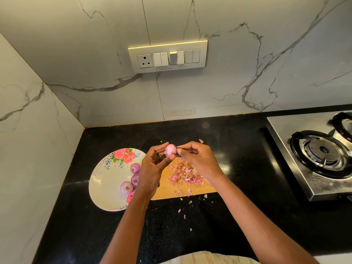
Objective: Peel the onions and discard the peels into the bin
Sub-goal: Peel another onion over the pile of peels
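While both hands meet above the board: a small onion is held between them, raised off the black countertop [209, 216].
Countertop: black stone, flecked, running from the marble wall to the near edge, where pale cloth cuts it off.
Gas stove [312, 159]: steel, at 3 o'clock from the hands; its right side runs out of view.
Switch panel [168, 56]: on the marble wall at 12 o'clock.
Plate [106, 180]: white with rose print, at 8 o'clock from the hands; its right rim is hidden by the left forearm.
Cutting board [167, 189]: wooden, just right of the plate, partly covered by both forearms.
Peel pile [185, 174]: pinkish and brown papery scraps heaped on the board at 5 o'clock from the held onion; loose bits lie scattered on the counter toward 6 o'clock.
Peeled onions [126, 187]: three purple bulbs visible on the plate's right side, glossy; whether more lie behind the arm cannot be told.
Left hand [152, 166]: fingers curled round the onion, thumb tip under it.
Right hand [196, 159]: thumb and forefinger pinching at the onion's right side.
Onion [170, 149]: pale pink-white, mostly bare, a brownish shred at its lower left; its far side is hidden.
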Demonstrator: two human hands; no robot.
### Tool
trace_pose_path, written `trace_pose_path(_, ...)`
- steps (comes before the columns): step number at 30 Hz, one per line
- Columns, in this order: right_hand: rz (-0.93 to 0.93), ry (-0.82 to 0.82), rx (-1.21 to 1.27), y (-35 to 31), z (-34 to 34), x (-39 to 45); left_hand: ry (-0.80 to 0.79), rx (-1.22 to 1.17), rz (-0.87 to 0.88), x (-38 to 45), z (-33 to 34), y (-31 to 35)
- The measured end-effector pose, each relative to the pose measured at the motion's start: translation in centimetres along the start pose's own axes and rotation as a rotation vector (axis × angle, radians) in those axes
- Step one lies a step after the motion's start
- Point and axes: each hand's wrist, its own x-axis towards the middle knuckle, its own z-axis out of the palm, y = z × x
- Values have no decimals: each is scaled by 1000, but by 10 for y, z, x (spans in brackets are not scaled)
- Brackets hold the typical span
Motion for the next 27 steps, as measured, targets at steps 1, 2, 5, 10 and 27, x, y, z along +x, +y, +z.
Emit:
trace_pose_path(1,2,-6,-5,0,-1,0,3,1,4,0,1,1)
trace_pose_path(2,4,-8,-14,0,-1,0,5,5,11,0,1,1)
trace_pose_path(5,18,1,-35,0,-3,1,10,11,19,0,2,2)
trace_pose_path(10,-5,17,-82,-1,-4,0,12,17,21,0,1,0)
trace_pose_path(27,-25,55,-164,-7,-9,6,-56,-81,-29,0,2,1)
